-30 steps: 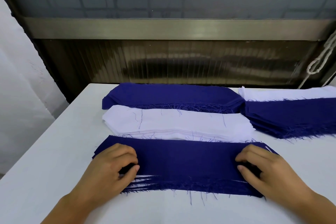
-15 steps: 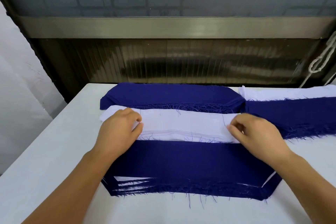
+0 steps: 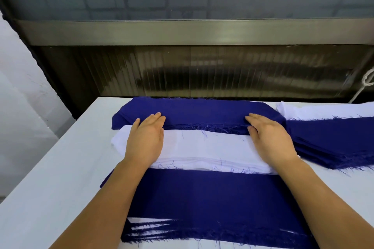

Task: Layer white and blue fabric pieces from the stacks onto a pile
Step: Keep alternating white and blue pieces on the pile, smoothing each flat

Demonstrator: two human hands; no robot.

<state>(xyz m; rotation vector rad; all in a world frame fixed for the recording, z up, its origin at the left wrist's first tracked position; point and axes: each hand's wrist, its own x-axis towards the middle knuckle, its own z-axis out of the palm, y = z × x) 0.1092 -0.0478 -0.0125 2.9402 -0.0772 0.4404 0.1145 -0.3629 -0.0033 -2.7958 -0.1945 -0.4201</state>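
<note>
Two hands flat on fabric stacks

Bench (image 3: 50, 178): white top. Pile (image 3: 212, 204): blue piece uppermost, white layers showing at its left end, at the near edge. White stack (image 3: 202, 147): just behind the pile. Blue stack (image 3: 202, 111): behind the white one, along the far edge. Left hand (image 3: 146, 137): fingers straight, palm on the white stack, fingertips on the blue stack. Right hand (image 3: 271, 139): likewise, fingers extended, gripping nothing. Second blue stack (image 3: 334, 139) over white cloth (image 3: 323, 110): far right corner.
</note>
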